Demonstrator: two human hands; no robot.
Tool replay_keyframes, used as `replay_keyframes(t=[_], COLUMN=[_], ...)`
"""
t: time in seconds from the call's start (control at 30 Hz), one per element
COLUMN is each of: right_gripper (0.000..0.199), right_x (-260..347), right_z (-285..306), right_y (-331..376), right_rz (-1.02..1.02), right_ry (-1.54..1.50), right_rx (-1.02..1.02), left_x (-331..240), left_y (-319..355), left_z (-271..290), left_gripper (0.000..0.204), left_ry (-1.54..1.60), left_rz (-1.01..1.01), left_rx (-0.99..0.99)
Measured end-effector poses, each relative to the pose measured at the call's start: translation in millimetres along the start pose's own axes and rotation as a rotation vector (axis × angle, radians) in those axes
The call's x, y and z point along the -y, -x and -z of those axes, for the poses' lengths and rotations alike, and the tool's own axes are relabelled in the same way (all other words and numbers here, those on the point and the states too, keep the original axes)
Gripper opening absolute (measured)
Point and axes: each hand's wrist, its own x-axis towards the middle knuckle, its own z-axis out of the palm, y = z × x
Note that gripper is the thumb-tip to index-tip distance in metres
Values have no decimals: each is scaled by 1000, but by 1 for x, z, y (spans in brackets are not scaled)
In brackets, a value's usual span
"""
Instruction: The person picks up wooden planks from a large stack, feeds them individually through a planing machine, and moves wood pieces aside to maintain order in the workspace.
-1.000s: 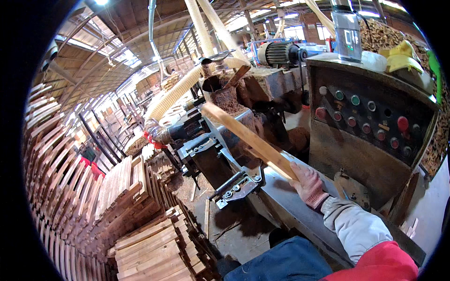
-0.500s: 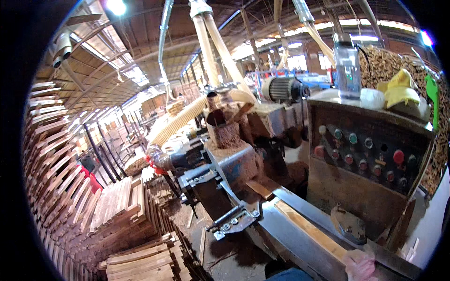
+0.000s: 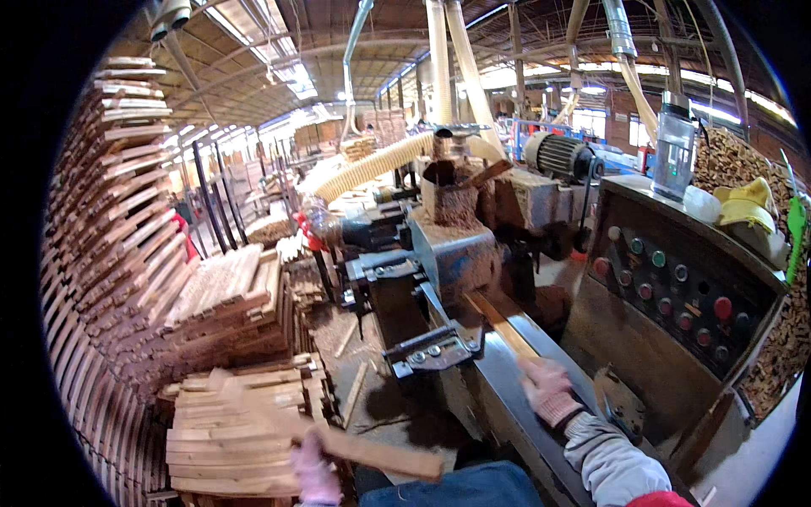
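Note:
My gloved right hand (image 3: 551, 394) is closed around the near end of a narrow wooden strip (image 3: 505, 329) lying along the metal bed (image 3: 498, 372) of a woodworking machine (image 3: 456, 253). The strip's far end disappears beneath the machine's dusty head. At lower left, my gloved left hand (image 3: 314, 470), blurred by motion, grips another wooden strip (image 3: 384, 453). That strip is tilted over the front of a stack of wooden strips (image 3: 236, 448), its far end smeared. A metal guide bracket (image 3: 435, 346) sits beside the bed, left of the right hand.
A control panel (image 3: 667, 287) with coloured buttons stands at right, with a clear bottle (image 3: 674, 148) and yellow cloth item (image 3: 748, 205) on top. Tall stacked wood (image 3: 118, 220) lines the left side. A cream hose (image 3: 363, 173) and a motor (image 3: 562, 156) are behind the machine.
The view has swung left. My right hand has moved forward along the bed, and its strip has gone farther under the machine head. My left hand has come into view with another strip.

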Motion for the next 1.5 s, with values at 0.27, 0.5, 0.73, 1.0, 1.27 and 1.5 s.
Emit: replay_keyframes(t=[0.27,0.5,0.73,1.0,1.27,1.5], right_gripper=[69,71,72,75,69,67], right_x=[120,85,52,-4,24,48], right_z=[109,179,120,-15,8,118], right_y=[74,246,187,-18,45,222], right_rz=[-10,-376,-354,-57,-169,-321], right_ry=[-24,325,405,202,95,776], right_rx=[307,188,-43,-302,-48,257], left_x=[5,23,31,-47,-10,28], left_y=[84,72,3,36,-7,-48], left_z=[-179,-144,23,199,278,331], left_gripper=[41,60,54,52,62,76], left_ry=[319,-5,-157,-221,-76,132], left_rz=[470,562,249,-171,269,295], left_rx=[594,670,-127,-767,-911,-611])
